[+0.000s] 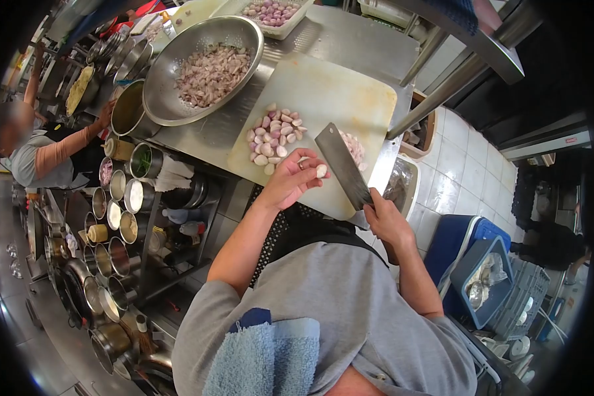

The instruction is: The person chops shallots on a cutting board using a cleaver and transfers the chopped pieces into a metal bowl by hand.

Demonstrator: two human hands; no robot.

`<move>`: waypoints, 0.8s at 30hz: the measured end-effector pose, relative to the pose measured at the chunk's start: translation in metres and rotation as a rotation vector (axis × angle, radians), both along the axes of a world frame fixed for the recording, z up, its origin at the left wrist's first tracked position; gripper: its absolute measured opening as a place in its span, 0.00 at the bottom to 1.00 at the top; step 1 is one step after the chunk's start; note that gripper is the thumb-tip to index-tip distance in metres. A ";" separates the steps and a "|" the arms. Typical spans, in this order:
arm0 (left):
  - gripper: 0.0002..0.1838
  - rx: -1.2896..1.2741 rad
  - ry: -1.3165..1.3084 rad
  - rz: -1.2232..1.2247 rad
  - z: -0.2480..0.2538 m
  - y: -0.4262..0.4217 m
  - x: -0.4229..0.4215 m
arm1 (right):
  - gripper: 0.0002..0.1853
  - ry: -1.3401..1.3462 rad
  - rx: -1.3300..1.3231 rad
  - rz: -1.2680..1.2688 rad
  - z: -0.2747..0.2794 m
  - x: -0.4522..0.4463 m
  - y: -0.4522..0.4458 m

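My left hand (298, 177) pinches a small peeled shallot (321, 171) between thumb and fingers, above the near edge of a white cutting board (330, 82). In my right hand (388, 221) is a cleaver (343, 165), its broad blade slanting up and left over the board. A pile of whole peeled shallots (274, 135) lies on the board beyond my left hand. Behind the blade is a heap of cut shallots (353, 148), partly hidden by it. The blade and the held shallot are apart.
A steel colander (153, 86) of cut shallots stands at the board's far left. Behind it is a white basket (303, 14) with more shallots. Metal pots (142, 162) line the left side, where another person (39, 155) works. A table leg (435, 99) and bin (402, 185) are right.
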State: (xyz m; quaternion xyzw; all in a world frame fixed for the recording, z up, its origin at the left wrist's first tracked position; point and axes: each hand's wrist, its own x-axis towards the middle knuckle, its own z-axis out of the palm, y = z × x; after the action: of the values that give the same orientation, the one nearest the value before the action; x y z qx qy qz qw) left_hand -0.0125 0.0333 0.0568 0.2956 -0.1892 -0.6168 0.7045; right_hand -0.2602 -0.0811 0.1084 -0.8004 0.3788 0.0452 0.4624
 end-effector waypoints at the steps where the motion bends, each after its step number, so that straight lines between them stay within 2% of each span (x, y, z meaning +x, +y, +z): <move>1: 0.14 -0.006 0.048 -0.022 0.002 0.003 -0.001 | 0.15 0.008 0.005 0.000 0.000 0.000 -0.001; 5: 0.12 -0.064 0.109 -0.049 0.001 0.003 -0.003 | 0.14 0.001 0.003 0.003 -0.001 -0.001 -0.001; 8: 0.10 0.129 -0.483 0.072 -0.001 -0.003 -0.008 | 0.14 0.011 -0.001 0.014 0.004 0.001 0.000; 11: 0.12 0.220 -1.530 0.286 -0.007 -0.013 -0.017 | 0.14 -0.023 -0.081 0.043 0.000 -0.001 0.002; 14: 0.14 0.143 -1.777 0.434 -0.023 -0.017 -0.022 | 0.17 -0.082 -0.194 0.082 -0.015 -0.005 0.004; 17: 0.13 0.327 -1.321 0.247 0.006 -0.011 -0.018 | 0.17 -0.034 -0.187 0.096 -0.008 -0.002 0.008; 20: 0.11 0.213 -1.338 0.198 -0.007 -0.011 -0.002 | 0.18 -0.031 -0.166 0.125 0.002 0.003 0.014; 24: 0.08 0.051 -1.702 0.081 -0.009 -0.024 0.005 | 0.15 -0.058 -0.227 0.193 0.004 0.010 0.020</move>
State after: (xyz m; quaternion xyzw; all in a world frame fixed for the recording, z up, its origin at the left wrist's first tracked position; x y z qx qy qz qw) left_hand -0.0072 0.0093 0.0481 0.6809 -0.6296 -0.1630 0.3369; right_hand -0.2498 -0.0607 0.1128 -0.8812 0.2896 0.0232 0.3730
